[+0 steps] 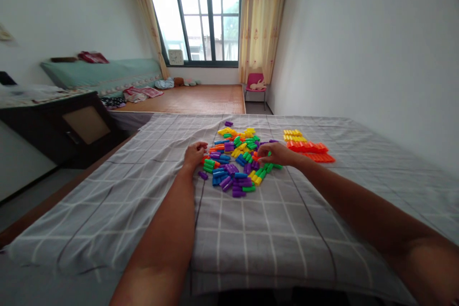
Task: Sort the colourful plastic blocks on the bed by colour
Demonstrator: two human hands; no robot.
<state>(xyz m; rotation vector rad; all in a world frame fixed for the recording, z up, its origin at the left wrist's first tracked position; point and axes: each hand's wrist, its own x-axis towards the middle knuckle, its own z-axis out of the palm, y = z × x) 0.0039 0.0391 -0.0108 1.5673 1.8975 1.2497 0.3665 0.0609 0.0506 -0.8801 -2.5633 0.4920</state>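
From where I stand, looking the way the head camera looks, the small plastic pieces lie loose in a heap on the grey checked cloth, purple, blue, green, yellow and orange all mixed; they overlap too much for me to count. One purple cluster sits apart at the far edge, and another purple bit lies just outside the near left side. To the right of the heap I count four lined-up rows: two yellow rows farther off and two orange rows nearer. The person's left hand is at the heap's left edge, its fingers curled, with orange and green pieces right beside them. The right hand reaches over the right side, fingers bent down among the pieces, an orange one close to the tips. Whether either hand's fingers are pinched on anything, I can't tell from here. Away to the left stands one dark cabinet, its door closed, and by the curtain one pink chair holds a pale plush toy.
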